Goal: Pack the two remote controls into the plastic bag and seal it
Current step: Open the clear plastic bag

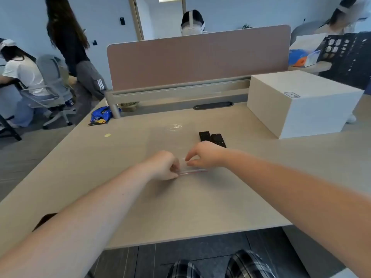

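A clear plastic bag (170,137) lies flat on the beige table (100,167), its red-striped zip edge (193,171) nearest me. My left hand (163,166) pinches the left end of that edge. My right hand (202,155) pinches the bag's upper film just above the edge, thumb and forefinger together. Two black remote controls lie side by side outside the bag, just beyond my right hand: the left remote (204,136) and the right remote (218,139), its near end hidden by my hand.
A large white box (301,103) stands at the right rear of the table. A pink divider panel (198,57) runs along the back. A blue snack wrapper (100,115) lies at the far left corner. Several people are around nearby desks.
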Tool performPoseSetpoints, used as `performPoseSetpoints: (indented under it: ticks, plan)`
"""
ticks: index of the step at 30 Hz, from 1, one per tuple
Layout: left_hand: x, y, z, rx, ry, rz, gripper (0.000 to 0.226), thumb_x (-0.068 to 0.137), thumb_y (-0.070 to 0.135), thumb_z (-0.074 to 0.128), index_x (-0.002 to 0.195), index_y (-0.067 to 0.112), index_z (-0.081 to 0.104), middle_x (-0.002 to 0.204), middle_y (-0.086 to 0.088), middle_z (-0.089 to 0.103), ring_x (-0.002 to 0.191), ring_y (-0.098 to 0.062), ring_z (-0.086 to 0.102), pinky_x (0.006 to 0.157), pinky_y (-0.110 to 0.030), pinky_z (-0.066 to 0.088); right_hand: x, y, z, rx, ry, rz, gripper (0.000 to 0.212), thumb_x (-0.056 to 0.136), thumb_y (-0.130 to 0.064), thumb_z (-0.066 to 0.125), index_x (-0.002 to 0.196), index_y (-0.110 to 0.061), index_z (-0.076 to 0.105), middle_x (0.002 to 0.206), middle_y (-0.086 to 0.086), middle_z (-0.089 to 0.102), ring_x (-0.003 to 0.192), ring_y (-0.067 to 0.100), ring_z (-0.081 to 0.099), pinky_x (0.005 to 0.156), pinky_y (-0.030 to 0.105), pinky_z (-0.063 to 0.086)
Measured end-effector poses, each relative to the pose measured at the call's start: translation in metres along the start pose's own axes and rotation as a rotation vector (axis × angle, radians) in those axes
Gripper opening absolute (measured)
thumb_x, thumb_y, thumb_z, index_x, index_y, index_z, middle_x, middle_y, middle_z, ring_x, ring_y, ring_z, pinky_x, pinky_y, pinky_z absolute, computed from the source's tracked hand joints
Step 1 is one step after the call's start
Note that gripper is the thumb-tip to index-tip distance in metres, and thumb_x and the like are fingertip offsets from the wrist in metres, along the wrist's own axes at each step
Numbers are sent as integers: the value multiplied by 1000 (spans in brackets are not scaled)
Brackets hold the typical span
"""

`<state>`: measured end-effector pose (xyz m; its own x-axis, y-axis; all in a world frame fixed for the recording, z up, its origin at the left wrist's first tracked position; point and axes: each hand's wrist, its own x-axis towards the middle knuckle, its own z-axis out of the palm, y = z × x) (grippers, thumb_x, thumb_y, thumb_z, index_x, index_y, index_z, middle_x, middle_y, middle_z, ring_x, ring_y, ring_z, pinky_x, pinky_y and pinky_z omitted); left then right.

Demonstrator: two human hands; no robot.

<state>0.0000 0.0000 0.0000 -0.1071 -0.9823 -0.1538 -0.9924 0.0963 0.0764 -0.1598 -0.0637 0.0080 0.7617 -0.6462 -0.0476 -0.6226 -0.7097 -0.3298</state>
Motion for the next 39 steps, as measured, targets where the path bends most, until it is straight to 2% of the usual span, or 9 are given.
performPoseSetpoints:
  ticks: [7,14,19,23,29,32,35,37,39]
  plan:
    - [3,-4,8,13,32,-40,23,86,22,52,93,19,73,99,-2,74,95,-28,65,78,-31,53,3,-1,6,-43,-79,12,32,93,-27,55,121,-13,64,129,2,63,122,19,54,104,29,40]
    - [6,-6,4,-19,100,-44,21,91,27,54,103,24,71,112,-1,71,106,-26,62,87,-33,50,10,-7,13,-90,-104,-36,30,95,-29,53,119,-15,66,121,3,68,112,23,60,92,28,44]
    - [4,-6,8,-22,141,-84,20,90,27,54,100,24,70,109,-2,71,104,-28,62,86,-35,53,18,-11,18,-103,-19,13,27,90,-14,51,108,-14,71,114,4,71,107,27,61,88,33,52]
    - [6,-9,14,-59,153,-104,19,88,34,57,97,25,71,106,-1,73,103,-27,63,85,-35,54,23,-10,21,-81,14,51,23,87,-14,54,101,-15,73,108,3,73,103,26,63,85,34,54]
    - [8,-20,19,-83,322,-198,29,83,48,61,96,23,70,100,0,65,105,-23,54,82,-34,48,28,-2,22,81,87,136,16,85,-14,61,92,-12,75,101,4,74,97,22,65,87,34,55]
    - [4,-21,24,-49,428,-204,32,82,48,62,101,24,69,103,-2,61,105,-25,52,84,-35,46,27,-1,19,205,135,185,14,84,-12,64,91,-7,75,87,5,72,78,18,63,76,29,54]
    - [0,-14,26,-316,779,-351,33,77,39,72,96,15,60,99,-5,57,96,-26,53,73,-33,43,28,1,20,431,184,288,8,84,-9,64,80,-9,71,66,0,61,53,17,60,58,34,56]
    - [3,-5,24,-553,714,-474,29,78,39,71,72,16,55,74,1,57,79,-25,54,65,-28,37,28,1,22,544,188,336,12,83,-7,63,72,-11,65,64,3,61,54,21,66,51,35,56]
    - [9,2,25,-713,548,-525,37,78,44,70,59,17,51,56,5,52,64,-22,51,61,-26,35,30,1,24,653,200,351,16,80,-4,64,67,-12,62,69,9,64,63,28,71,61,46,61]
